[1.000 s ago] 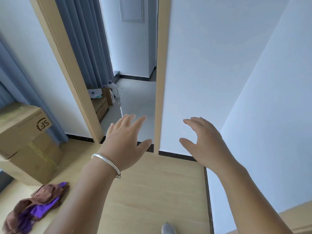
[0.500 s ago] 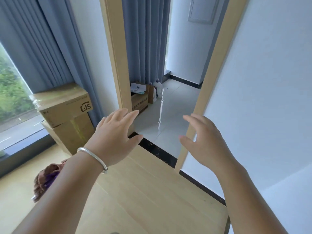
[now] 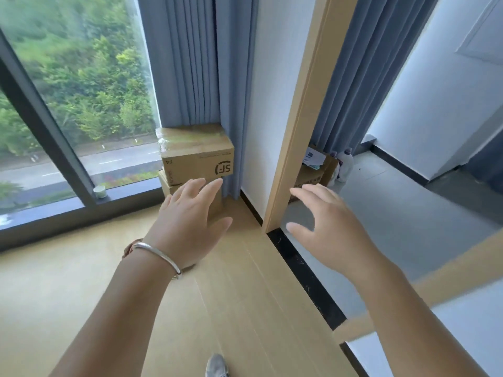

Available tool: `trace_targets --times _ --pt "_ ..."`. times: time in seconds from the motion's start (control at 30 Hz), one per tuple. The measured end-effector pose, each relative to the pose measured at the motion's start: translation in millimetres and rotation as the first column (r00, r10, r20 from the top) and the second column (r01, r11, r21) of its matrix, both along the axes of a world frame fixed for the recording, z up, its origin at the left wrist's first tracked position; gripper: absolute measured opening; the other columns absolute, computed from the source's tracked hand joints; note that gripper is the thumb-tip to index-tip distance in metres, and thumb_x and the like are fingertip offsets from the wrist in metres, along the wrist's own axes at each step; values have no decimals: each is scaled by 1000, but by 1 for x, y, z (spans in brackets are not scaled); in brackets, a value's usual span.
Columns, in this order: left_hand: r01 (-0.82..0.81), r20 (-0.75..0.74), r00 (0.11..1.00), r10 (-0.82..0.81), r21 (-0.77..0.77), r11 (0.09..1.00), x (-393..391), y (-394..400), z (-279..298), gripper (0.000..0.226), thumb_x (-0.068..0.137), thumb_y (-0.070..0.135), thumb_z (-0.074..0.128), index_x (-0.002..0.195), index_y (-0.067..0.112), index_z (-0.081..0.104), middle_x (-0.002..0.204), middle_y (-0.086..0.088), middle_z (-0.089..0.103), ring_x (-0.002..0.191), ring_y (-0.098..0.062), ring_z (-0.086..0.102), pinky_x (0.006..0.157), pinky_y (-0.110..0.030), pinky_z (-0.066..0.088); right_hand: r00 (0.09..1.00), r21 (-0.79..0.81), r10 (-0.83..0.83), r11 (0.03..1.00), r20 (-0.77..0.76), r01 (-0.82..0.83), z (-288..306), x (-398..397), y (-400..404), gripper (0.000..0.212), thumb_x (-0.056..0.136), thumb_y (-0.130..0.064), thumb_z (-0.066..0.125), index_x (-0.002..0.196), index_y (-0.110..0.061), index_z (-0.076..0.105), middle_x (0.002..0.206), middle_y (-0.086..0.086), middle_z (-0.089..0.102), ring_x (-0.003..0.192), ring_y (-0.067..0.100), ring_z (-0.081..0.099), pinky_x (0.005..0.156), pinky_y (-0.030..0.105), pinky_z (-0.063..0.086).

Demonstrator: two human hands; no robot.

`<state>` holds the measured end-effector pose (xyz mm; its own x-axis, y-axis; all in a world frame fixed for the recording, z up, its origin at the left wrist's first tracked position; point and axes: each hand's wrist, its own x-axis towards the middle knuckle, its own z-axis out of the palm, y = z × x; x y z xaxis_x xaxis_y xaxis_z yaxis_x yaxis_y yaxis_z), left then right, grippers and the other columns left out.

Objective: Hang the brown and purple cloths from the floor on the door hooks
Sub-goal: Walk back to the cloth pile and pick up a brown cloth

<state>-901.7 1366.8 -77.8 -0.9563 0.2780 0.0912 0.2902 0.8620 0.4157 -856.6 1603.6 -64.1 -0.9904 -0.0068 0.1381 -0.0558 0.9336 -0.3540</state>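
Hands: your left hand (image 3: 187, 224) and right hand (image 3: 326, 229) spread, empty.
Cloths: view swung left; cloths (image 3: 128, 247) now nearly hidden behind your wrist.
Next: reach down, grab.

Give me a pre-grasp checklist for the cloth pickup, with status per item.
1. Left hand empty, fingers spread: ok.
2. Right hand empty, open: ok.
3. Cloths in clear view: not ok; only a brown sliver shows past the left wrist.
4. Purple cloth located: cannot tell, hidden by the arm.
5. Floor toward the stacked boxes free of obstacles: ok.
6. Door hooks located: cannot tell, none in view.
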Motion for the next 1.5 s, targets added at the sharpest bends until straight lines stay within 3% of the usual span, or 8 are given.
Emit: trace_targets --times 0.27,0.53,0.8,0.93,1.0,1.2,1.4,1.5 --pt "-228 28 973 228 -7 974 -102 -76 -14 71 91 51 52 151 33 19 156 0 24 144 -20 20 117 -43 21 974 52 221 973 53 -224 -13 -153 -72 59 89 -38 59 144 -34 37 150 -10 34 142 10 19 116 35 16" --pt "-431 113 896 429 -5 902 -144 -140 -43 73 91 46 56 152 27 22 154 -1 27 142 -17 22 115 -38 24 888 29 424 900 177 -435 -55 -248 -131 61 91 -38 58 146 -34 33 151 -12 31 143 10 17 118 42 17" --pt "-609 208 762 613 -92 788 -196 -167 -103 70 92 43 54 152 26 22 152 -3 29 140 -19 25 114 -38 26 735 20 609 766 297 -643 -122 -363 -179 66 89 -38 61 147 -31 30 151 -9 33 142 13 23 117 41 20" --pt "-675 236 699 675 -96 732 -234 -157 -141 67 92 39 55 150 26 25 149 2 34 134 -16 32 106 -29 29 629 15 664 683 404 -730 -169 -431 -189 70 87 -34 63 148 -31 27 150 -8 33 140 12 25 117 39 20" --pt "-691 259 679 687 -93 717 -257 -147 -171 66 92 38 54 151 27 24 150 5 32 135 -13 30 102 -24 29 589 11 671 655 451 -755 -198 -468 -191 71 87 -32 64 148 -29 28 151 -7 32 140 14 26 117 38 22" --pt "-687 417 596 687 -178 704 -315 -135 -298 69 94 40 50 153 27 15 158 0 18 142 -18 20 108 -32 28 496 58 687 554 531 -830 -309 -548 -207 73 85 -28 65 149 -28 28 153 -3 30 142 15 24 116 35 20" --pt "-605 501 591 632 -243 759 -358 -151 -469 72 93 38 51 153 20 16 157 -5 20 144 -18 17 114 -31 14 394 125 701 403 594 -907 -468 -593 -239 76 82 -23 64 149 -25 28 152 0 29 142 18 23 116 37 21" --pt "-590 519 606 603 -216 778 -381 -153 -570 72 92 38 53 152 16 19 155 -6 25 143 -19 20 113 -30 16 396 168 711 371 582 -913 -564 -613 -254 75 82 -21 62 149 -24 28 152 1 29 142 19 23 116 35 19"
